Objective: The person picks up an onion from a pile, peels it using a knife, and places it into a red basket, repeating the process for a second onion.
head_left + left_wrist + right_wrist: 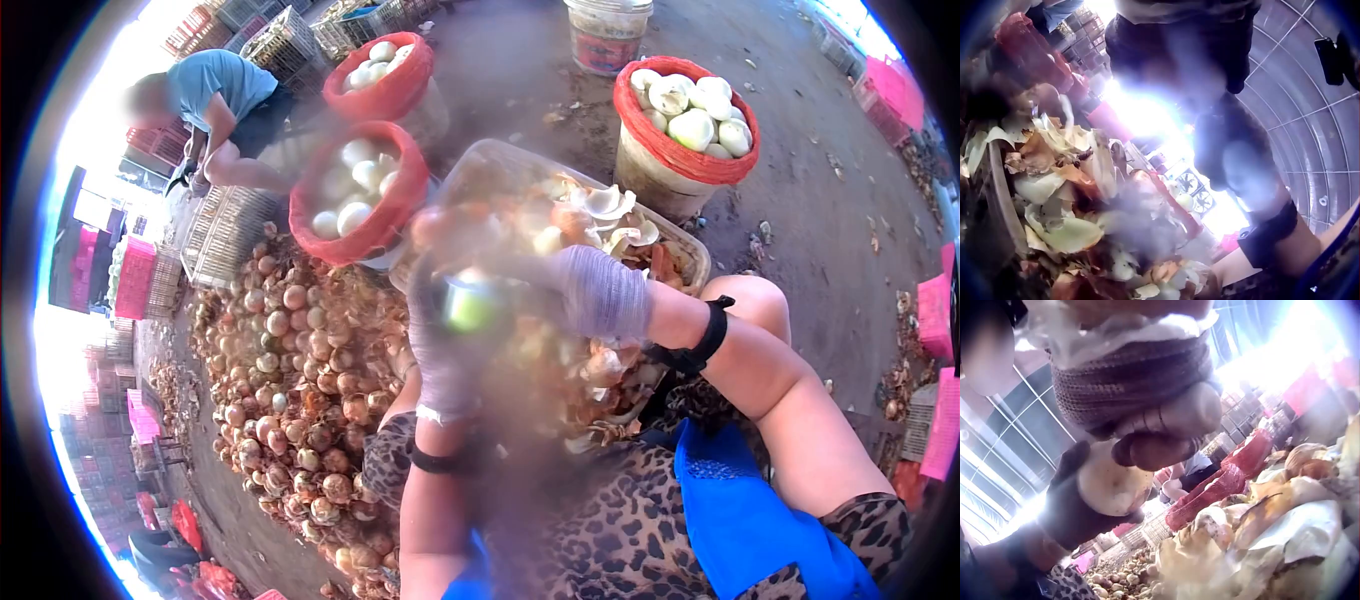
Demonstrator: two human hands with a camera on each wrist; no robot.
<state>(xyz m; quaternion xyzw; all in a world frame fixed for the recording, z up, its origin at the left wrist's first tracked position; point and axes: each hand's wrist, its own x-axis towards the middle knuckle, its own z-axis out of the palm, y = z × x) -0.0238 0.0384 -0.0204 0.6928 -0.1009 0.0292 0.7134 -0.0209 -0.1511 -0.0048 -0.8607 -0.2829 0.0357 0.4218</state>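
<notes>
A peeled, whitish onion (1110, 481) sits in my gloved left hand (1069, 497), whose fingers wrap its far side and underside. My right hand (1147, 415), in a ribbed knit glove, has its fingers curled, with the thumb tip against the upper part of the onion. In the head view the left hand (445, 350) and right hand (605, 290) meet over a tub (700, 262) of onion peels; a blur covers much of the onion (468, 305). In the left wrist view both hands are dark, and loose peels (1066, 231) lie below them.
A heap of unpeeled onions (300, 370) covers the floor at left. Red-rimmed buckets of peeled onions (690, 115) stand ahead, beside a white lidded bucket (607, 35). Another person (215, 110) bends over at the far left near stacked crates (275, 45).
</notes>
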